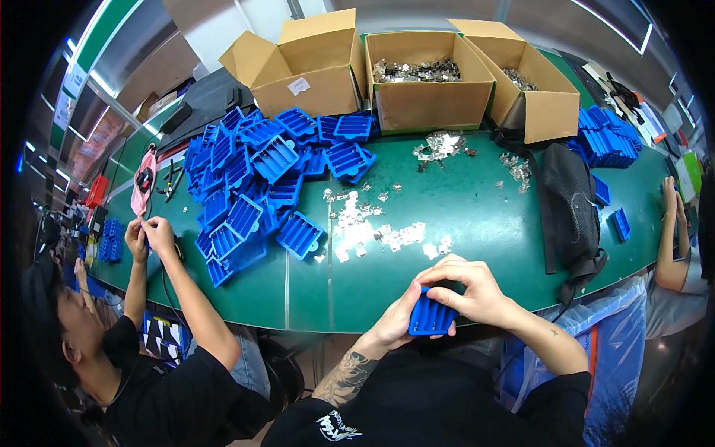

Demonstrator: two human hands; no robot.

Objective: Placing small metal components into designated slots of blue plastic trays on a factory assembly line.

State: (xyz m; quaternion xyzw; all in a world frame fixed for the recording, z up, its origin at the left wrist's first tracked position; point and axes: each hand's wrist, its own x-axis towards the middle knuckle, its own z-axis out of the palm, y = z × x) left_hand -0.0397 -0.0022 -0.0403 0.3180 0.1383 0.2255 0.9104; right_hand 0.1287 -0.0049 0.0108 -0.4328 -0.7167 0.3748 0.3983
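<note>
blue slotted tray (432, 319) — left hand (395, 320) clasping, right hand (471, 287) pinching its edge, carton (430, 108) behind — metal pieces (417, 71) inside

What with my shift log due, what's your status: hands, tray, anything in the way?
Left hand holding blue compartment tray, open side up; right hand at its far end. Nothing visibly in the way; loose metal pieces beyond, black bag right.
</note>
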